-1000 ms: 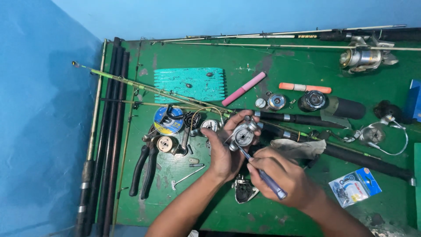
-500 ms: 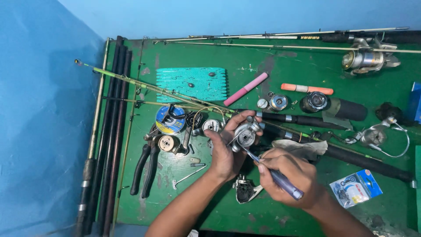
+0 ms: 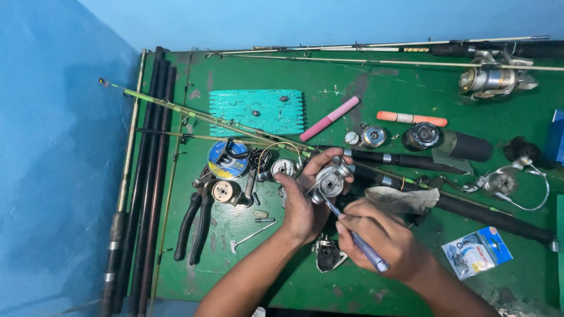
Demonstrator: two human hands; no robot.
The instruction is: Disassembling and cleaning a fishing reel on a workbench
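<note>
On the green table (image 3: 364,105) lay black-handled pliers (image 3: 194,226), a blue line spool (image 3: 226,159), a teal ridged mat (image 3: 257,110), a pink stick (image 3: 337,118) and an orange one (image 3: 411,118). A silver spinning reel (image 3: 490,79) sat far right; dark rods (image 3: 151,176) lined the left edge.

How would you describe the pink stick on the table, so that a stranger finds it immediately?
Start at the green table and find the teal mesh mat near its far edge. Just right of the mat lies the pink stick, set diagonally. Its neighbour, the orange stick, has a white middle band.
</note>
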